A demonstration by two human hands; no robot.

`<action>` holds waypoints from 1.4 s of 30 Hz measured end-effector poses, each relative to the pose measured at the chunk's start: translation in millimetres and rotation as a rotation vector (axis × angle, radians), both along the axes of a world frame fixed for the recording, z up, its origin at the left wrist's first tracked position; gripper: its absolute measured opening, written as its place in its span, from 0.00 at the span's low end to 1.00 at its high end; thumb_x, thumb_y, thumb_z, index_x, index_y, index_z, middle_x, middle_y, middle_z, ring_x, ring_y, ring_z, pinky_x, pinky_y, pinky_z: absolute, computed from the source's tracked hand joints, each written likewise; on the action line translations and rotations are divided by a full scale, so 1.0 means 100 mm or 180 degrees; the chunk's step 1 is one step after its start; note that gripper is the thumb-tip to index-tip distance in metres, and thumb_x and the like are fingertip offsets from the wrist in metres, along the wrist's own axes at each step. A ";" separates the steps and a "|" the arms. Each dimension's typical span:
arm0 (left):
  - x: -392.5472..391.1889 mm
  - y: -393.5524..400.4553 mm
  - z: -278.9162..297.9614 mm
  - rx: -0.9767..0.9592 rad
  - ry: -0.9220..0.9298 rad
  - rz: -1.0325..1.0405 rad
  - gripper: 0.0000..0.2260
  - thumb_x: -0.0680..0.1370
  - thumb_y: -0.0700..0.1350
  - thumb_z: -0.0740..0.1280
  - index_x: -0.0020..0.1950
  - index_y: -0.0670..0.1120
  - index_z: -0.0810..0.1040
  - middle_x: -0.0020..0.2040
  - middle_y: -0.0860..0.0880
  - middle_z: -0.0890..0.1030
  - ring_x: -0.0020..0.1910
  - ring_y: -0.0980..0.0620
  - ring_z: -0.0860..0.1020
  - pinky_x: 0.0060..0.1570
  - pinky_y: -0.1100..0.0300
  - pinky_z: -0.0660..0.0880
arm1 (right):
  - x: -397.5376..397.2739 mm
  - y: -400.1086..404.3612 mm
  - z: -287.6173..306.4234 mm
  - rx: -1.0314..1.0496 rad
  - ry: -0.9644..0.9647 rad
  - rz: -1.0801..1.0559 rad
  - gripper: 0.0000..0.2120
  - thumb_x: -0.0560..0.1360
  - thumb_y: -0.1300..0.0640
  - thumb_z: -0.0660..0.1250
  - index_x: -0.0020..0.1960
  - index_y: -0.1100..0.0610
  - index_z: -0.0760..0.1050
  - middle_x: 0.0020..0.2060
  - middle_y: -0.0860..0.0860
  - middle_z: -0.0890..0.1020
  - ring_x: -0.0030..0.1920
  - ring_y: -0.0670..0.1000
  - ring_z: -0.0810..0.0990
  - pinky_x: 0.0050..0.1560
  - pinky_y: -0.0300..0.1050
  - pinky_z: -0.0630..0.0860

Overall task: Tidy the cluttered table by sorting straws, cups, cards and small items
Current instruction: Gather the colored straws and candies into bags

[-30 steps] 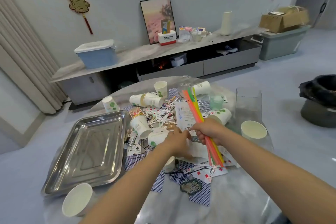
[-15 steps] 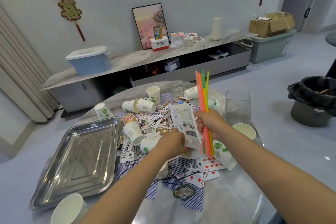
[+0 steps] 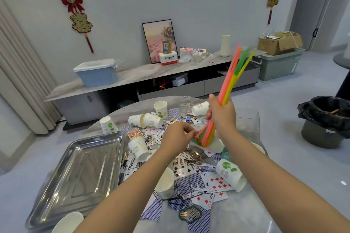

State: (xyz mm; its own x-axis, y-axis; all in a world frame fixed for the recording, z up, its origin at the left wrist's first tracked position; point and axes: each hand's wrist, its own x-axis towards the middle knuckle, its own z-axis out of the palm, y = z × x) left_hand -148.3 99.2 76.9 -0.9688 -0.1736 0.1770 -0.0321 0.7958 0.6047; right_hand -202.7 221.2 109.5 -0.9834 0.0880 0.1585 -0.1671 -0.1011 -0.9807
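Observation:
My right hand point(image 3: 222, 117) grips a bundle of coloured straws point(image 3: 232, 79) at its middle, raised above the round table point(image 3: 246, 217) and tilted up to the right. My left hand point(image 3: 177, 135) pinches at the straws' lower ends. Several white paper cups lie among the clutter, such as a tipped one point(image 3: 230, 174) at the right and an upright one point(image 3: 161, 108) at the back. Playing cards point(image 3: 214, 185) and small items are scattered over the table's middle.
A steel tray point(image 3: 75, 174) lies on the table's left side. A clear plastic box point(image 3: 248, 125) stands at the right edge. Behind are a low cabinet point(image 3: 132, 79) with a blue bin point(image 3: 96, 74), and a black-lined waste bin point(image 3: 325, 121) on the floor.
My right hand has lifted the straw bundle off the table and tilted it upward to the right. The white packet my left hand held is out of sight; that hand now touches the straws' ends.

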 end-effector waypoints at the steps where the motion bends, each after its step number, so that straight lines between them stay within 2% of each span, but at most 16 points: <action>1: 0.00 -0.01 0.02 -0.0022 0.0056 0.0055 0.06 0.76 0.49 0.68 0.41 0.51 0.81 0.40 0.58 0.79 0.33 0.57 0.73 0.38 0.59 0.73 | -0.01 0.00 0.05 -0.0101 0.0035 -0.0062 0.07 0.78 0.52 0.62 0.49 0.55 0.67 0.23 0.48 0.71 0.22 0.46 0.71 0.31 0.45 0.74; 4: -0.01 -0.04 0.08 -0.0139 0.0214 0.0238 0.06 0.77 0.52 0.66 0.42 0.52 0.78 0.46 0.55 0.80 0.39 0.54 0.75 0.41 0.57 0.74 | -0.04 -0.03 0.17 -0.0258 0.0186 -0.0098 0.06 0.78 0.50 0.62 0.47 0.52 0.67 0.25 0.48 0.70 0.22 0.45 0.71 0.31 0.45 0.74; 6: -0.03 -0.05 0.13 -0.0258 0.0263 0.0270 0.07 0.78 0.53 0.65 0.45 0.52 0.77 0.46 0.55 0.80 0.41 0.53 0.77 0.42 0.57 0.74 | -0.03 -0.07 0.20 -0.0151 0.0322 -0.0102 0.07 0.79 0.49 0.61 0.45 0.49 0.66 0.27 0.49 0.71 0.22 0.44 0.72 0.30 0.43 0.74; 9: -0.03 -0.08 0.19 -0.0368 0.0363 0.0351 0.07 0.78 0.53 0.63 0.46 0.52 0.77 0.44 0.56 0.81 0.45 0.55 0.78 0.43 0.58 0.75 | -0.01 -0.13 0.20 0.0060 0.0473 -0.0199 0.06 0.79 0.48 0.61 0.47 0.49 0.66 0.30 0.53 0.74 0.21 0.42 0.72 0.26 0.36 0.73; 13: -0.02 -0.10 0.21 -0.0299 0.0371 0.0484 0.07 0.78 0.53 0.63 0.46 0.51 0.76 0.41 0.57 0.79 0.44 0.54 0.79 0.41 0.59 0.74 | 0.00 -0.17 0.19 -0.0177 0.0503 -0.0429 0.07 0.79 0.49 0.61 0.51 0.51 0.66 0.29 0.52 0.74 0.22 0.41 0.73 0.28 0.34 0.73; 18: -0.02 -0.09 0.25 0.0150 0.0420 0.0520 0.08 0.78 0.54 0.63 0.43 0.51 0.74 0.43 0.55 0.81 0.39 0.52 0.80 0.40 0.56 0.76 | -0.01 -0.19 0.21 -0.0604 0.0413 -0.0681 0.13 0.79 0.47 0.60 0.57 0.54 0.66 0.28 0.52 0.75 0.27 0.45 0.77 0.28 0.30 0.72; 21: -0.04 -0.09 0.25 0.0384 0.0377 0.0501 0.08 0.78 0.54 0.63 0.42 0.51 0.74 0.41 0.53 0.82 0.37 0.51 0.81 0.40 0.53 0.78 | -0.03 -0.18 0.22 -0.0643 0.0379 -0.0774 0.14 0.79 0.45 0.59 0.57 0.55 0.66 0.27 0.50 0.76 0.25 0.42 0.76 0.28 0.29 0.71; 25: -0.06 -0.07 0.26 0.0700 0.0349 0.0513 0.09 0.78 0.52 0.63 0.39 0.53 0.71 0.37 0.50 0.83 0.35 0.50 0.82 0.38 0.52 0.78 | -0.01 -0.23 0.17 -0.0530 0.0483 -0.0720 0.19 0.80 0.46 0.57 0.60 0.61 0.67 0.31 0.50 0.79 0.28 0.38 0.77 0.29 0.26 0.69; 30: -0.04 -0.10 0.22 0.0765 0.0356 0.0593 0.08 0.78 0.52 0.63 0.40 0.51 0.72 0.38 0.50 0.82 0.36 0.48 0.82 0.39 0.51 0.78 | 0.05 -0.32 0.08 -0.0542 0.0532 -0.0503 0.19 0.80 0.48 0.58 0.57 0.65 0.70 0.35 0.48 0.83 0.31 0.39 0.79 0.32 0.26 0.71; 34: -0.03 -0.11 0.23 0.0661 0.0431 0.0487 0.08 0.78 0.51 0.64 0.40 0.50 0.74 0.40 0.52 0.81 0.37 0.49 0.81 0.42 0.51 0.78 | 0.03 -0.29 0.19 -0.0865 0.0432 -0.0476 0.18 0.80 0.49 0.58 0.54 0.64 0.71 0.35 0.50 0.83 0.40 0.46 0.84 0.40 0.30 0.74; 36: -0.02 -0.10 0.24 0.0719 0.0470 0.0414 0.09 0.78 0.50 0.64 0.39 0.50 0.73 0.41 0.52 0.81 0.38 0.48 0.82 0.43 0.52 0.77 | 0.02 -0.28 0.21 -0.0813 0.0453 -0.0491 0.18 0.80 0.47 0.58 0.55 0.63 0.71 0.35 0.48 0.83 0.42 0.45 0.84 0.42 0.31 0.73; 38: 0.00 -0.08 0.26 0.0705 0.0500 0.0392 0.09 0.78 0.50 0.64 0.38 0.52 0.72 0.44 0.54 0.80 0.38 0.48 0.82 0.42 0.54 0.75 | 0.05 -0.29 0.17 -0.0718 0.0469 -0.0482 0.19 0.80 0.46 0.58 0.57 0.63 0.70 0.38 0.48 0.84 0.39 0.40 0.82 0.38 0.26 0.71; 40: 0.00 -0.08 0.26 0.0618 0.0501 0.0402 0.09 0.78 0.50 0.63 0.39 0.52 0.72 0.45 0.56 0.80 0.37 0.48 0.81 0.43 0.55 0.75 | 0.07 -0.32 0.07 -0.0553 0.0403 -0.0432 0.18 0.80 0.46 0.57 0.57 0.62 0.70 0.44 0.51 0.84 0.38 0.38 0.80 0.38 0.26 0.72; 42: -0.01 -0.09 0.25 0.0632 0.0464 0.0435 0.09 0.78 0.50 0.63 0.39 0.53 0.72 0.45 0.55 0.80 0.37 0.48 0.82 0.44 0.53 0.76 | 0.12 -0.35 0.00 -0.0329 0.0410 -0.0363 0.17 0.79 0.46 0.58 0.53 0.60 0.72 0.44 0.57 0.81 0.39 0.45 0.78 0.41 0.30 0.74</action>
State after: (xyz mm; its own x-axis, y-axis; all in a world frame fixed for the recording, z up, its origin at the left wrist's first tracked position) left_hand -148.8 90.2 101.5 -0.9008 -0.3460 0.2624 -0.0320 0.6556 0.7544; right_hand -190.6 185.7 109.8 -0.9383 0.2200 0.2667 -0.3067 -0.1733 -0.9359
